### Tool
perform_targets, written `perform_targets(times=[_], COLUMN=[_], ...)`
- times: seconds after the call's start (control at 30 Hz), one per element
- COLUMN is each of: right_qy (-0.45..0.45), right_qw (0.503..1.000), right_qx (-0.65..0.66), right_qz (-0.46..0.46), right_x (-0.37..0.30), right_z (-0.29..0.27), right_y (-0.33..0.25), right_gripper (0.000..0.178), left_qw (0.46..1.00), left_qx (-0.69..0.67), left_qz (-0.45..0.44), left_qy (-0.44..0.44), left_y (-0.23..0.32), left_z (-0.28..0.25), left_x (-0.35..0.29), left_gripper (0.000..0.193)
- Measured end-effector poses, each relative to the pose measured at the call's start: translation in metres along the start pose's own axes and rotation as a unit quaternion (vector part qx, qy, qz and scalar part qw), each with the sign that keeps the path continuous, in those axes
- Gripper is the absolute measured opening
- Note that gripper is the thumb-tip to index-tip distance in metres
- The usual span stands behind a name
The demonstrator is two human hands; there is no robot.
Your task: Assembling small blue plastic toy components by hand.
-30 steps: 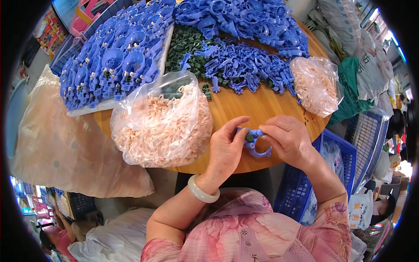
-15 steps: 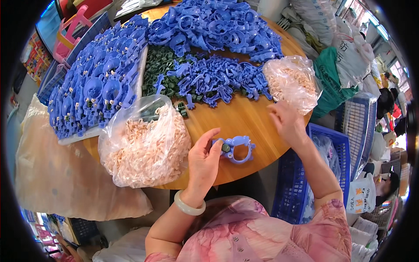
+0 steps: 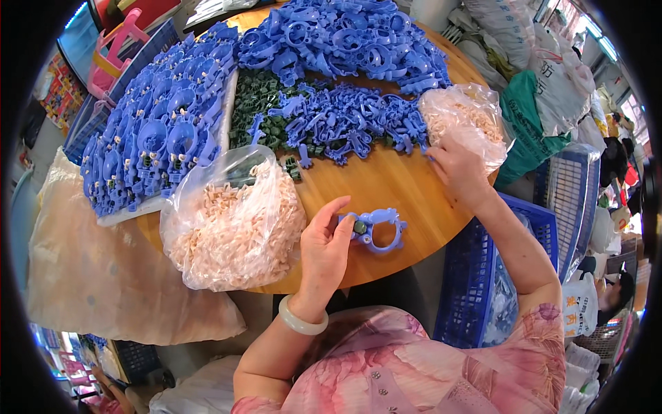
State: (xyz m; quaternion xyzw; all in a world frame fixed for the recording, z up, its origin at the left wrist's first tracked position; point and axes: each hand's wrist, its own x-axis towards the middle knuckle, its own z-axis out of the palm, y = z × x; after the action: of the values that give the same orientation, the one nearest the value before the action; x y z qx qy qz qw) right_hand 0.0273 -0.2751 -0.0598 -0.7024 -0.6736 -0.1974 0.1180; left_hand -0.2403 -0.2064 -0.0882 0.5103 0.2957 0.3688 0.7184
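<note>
My left hand holds a blue plastic part with a round ring above the near side of the table. A small dark green piece sits in this part close to my thumb. My right hand is closed at the right end of a heap of small blue plastic pieces, beside a clear bag of pale peach pieces. A bit of blue shows at its fingertips, apparently one of the small pieces. A larger clear bag of pale peach pieces lies left of my left hand.
Dark green pieces lie beside the small blue heap. Bigger blue ring parts are piled behind. Rows of blue parts cover a white board at left. Blue crates and sacks stand to the right of the round wooden table.
My right hand has closed its fingers at the edge of the small blue pieces. My left hand keeps hold of the blue ring part, almost unmoved. The whole view has shifted slightly.
</note>
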Motion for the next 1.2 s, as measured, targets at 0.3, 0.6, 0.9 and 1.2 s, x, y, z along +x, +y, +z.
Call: perform_targets(times=[0.3, 0.6, 0.9, 1.2], right_qy=[-0.226, -0.084, -0.046, -0.095], right_qw=[0.832, 0.946, 0.96, 0.949], right_qx=[0.498, 0.314, 0.273, 0.3], right_qz=[0.092, 0.022, -0.031, 0.019], right_x=[0.002, -0.011, -0.02, -0.023], right_z=[-0.016, -0.019, -0.009, -0.016], right_y=[-0.038, -0.069, -0.056, -0.063], right_gripper=[0.016, 0.029, 0.017, 0.017], left_qw=[1.0, 0.993, 0.992, 0.992], left_qx=[-0.011, -0.107, -0.122, -0.115], left_qz=[-0.005, -0.046, -0.035, -0.035], left_qy=[0.006, 0.028, 0.028, 0.035], left_y=[-0.001, -0.002, 0.001, 0.0], left_z=[-0.001, -0.007, -0.006, -0.006], left_x=[0.001, 0.001, 0.003, -0.001], left_gripper=[0.028, 0.028, 0.027, 0.028])
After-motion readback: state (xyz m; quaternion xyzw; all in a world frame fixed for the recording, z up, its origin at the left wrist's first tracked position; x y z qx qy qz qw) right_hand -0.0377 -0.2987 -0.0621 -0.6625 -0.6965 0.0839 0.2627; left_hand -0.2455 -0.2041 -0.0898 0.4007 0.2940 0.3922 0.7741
